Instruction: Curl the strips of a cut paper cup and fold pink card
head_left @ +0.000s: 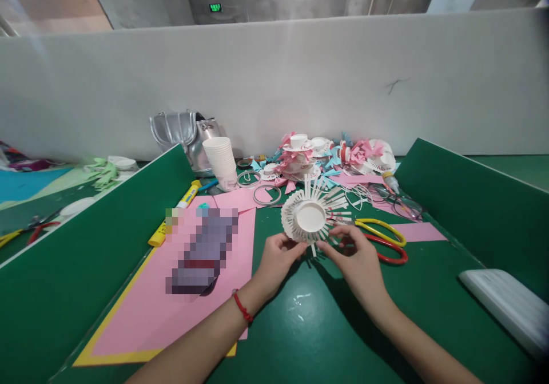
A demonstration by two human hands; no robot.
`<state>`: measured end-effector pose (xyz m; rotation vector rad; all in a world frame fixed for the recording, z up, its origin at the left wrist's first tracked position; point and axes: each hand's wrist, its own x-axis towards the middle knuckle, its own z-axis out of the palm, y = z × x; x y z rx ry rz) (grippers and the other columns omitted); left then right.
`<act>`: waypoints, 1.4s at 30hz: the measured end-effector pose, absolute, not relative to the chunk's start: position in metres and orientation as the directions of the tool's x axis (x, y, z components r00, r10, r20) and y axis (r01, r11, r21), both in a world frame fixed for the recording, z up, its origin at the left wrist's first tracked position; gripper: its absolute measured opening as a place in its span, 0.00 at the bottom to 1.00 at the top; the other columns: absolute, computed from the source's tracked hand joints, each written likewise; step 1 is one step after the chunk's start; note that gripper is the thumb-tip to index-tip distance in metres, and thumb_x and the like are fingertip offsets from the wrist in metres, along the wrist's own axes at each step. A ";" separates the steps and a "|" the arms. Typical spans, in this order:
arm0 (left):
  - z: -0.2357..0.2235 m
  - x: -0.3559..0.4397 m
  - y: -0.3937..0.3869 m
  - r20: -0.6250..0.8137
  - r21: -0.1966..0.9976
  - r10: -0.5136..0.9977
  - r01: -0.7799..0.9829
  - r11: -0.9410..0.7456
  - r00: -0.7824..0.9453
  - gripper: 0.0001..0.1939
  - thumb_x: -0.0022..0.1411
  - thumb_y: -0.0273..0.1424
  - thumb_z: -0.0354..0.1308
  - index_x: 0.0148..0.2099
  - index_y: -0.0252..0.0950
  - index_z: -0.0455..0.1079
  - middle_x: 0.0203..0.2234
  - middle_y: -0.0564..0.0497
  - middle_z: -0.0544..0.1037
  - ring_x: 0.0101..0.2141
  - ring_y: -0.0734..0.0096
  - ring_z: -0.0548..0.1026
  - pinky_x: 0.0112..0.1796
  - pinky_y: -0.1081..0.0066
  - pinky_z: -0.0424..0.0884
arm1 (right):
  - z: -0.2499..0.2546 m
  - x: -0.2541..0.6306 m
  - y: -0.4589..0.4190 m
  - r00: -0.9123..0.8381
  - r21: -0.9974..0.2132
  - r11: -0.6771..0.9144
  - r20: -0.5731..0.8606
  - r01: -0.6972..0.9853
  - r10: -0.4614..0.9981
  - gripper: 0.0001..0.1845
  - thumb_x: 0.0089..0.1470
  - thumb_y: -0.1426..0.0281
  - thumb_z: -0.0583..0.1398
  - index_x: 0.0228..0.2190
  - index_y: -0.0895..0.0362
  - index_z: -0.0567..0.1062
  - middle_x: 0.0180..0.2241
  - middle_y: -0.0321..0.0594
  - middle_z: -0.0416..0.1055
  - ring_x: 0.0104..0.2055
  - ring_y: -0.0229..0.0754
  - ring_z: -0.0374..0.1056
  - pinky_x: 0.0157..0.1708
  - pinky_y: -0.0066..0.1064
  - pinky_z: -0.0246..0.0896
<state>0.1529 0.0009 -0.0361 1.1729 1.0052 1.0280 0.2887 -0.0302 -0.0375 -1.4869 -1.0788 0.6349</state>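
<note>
A white paper cup point(311, 217), its wall cut into many thin strips that fan out round the base, is held up over the green table. Part of its rim, on the left, has the strips curled or folded into a scalloped edge; on the right they stick out straight. My left hand point(281, 258) pinches the lower left edge. At the lower right, the thumb and fingers of my right hand point(354, 261) close on the strips. Scissors with one yellow and one red handle point(388, 248) lie just beyond my right hand.
Pink paper sheets point(171, 327) and a pixelated object point(203, 252) lie at left, beside a yellow glue stick point(158, 236). Stacked paper cups point(221, 163), tape rings point(266, 195) and finished-looking cup flowers point(300, 155) stand behind. Green partitions point(107, 212) flank the table; a white object point(510, 304) sits right.
</note>
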 end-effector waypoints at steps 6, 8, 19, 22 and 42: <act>-0.034 0.153 0.001 -0.074 0.991 0.970 -0.089 0.096 0.231 0.08 0.44 0.30 0.60 0.22 0.29 0.69 0.15 0.55 0.69 0.18 0.81 0.61 0.21 0.78 0.56 | -0.038 0.289 -0.024 0.360 -0.967 0.015 -0.081 -0.255 0.929 0.29 0.27 0.67 0.68 0.35 0.54 0.63 0.34 0.39 0.70 0.36 0.43 0.67 0.34 0.34 0.63; -0.033 0.153 0.000 -0.067 0.992 0.969 -0.090 0.091 0.239 0.08 0.44 0.31 0.60 0.23 0.29 0.70 0.16 0.54 0.70 0.18 0.80 0.61 0.21 0.78 0.56 | -0.037 0.286 -0.026 0.249 -0.922 -0.042 -0.147 -0.384 0.957 0.29 0.27 0.68 0.67 0.36 0.56 0.64 0.34 0.40 0.72 0.37 0.44 0.68 0.36 0.35 0.64; -0.029 0.153 -0.004 -0.016 0.998 0.957 -0.047 0.031 0.291 0.08 0.44 0.31 0.60 0.25 0.29 0.70 0.17 0.53 0.70 0.20 0.78 0.63 0.22 0.77 0.59 | -0.037 0.284 -0.027 0.328 -0.961 -0.024 -0.116 -0.274 0.938 0.25 0.29 0.72 0.67 0.34 0.60 0.68 0.33 0.42 0.74 0.35 0.44 0.70 0.38 0.36 0.63; -0.029 0.151 -0.003 -0.015 0.998 0.958 -0.054 0.031 0.285 0.08 0.45 0.31 0.59 0.22 0.30 0.69 0.15 0.54 0.68 0.19 0.78 0.62 0.22 0.77 0.59 | -0.037 0.285 -0.028 0.331 -0.968 -0.039 -0.123 -0.247 0.936 0.24 0.29 0.71 0.67 0.34 0.60 0.68 0.32 0.41 0.74 0.33 0.44 0.70 0.36 0.36 0.64; -0.032 0.152 -0.001 -0.078 0.986 0.969 -0.125 0.109 0.234 0.08 0.42 0.30 0.62 0.23 0.29 0.71 0.16 0.53 0.71 0.18 0.80 0.62 0.22 0.78 0.59 | -0.034 0.277 -0.027 0.305 -0.964 0.004 -0.080 -0.267 0.949 0.25 0.23 0.69 0.68 0.30 0.58 0.69 0.28 0.40 0.74 0.30 0.44 0.71 0.33 0.37 0.67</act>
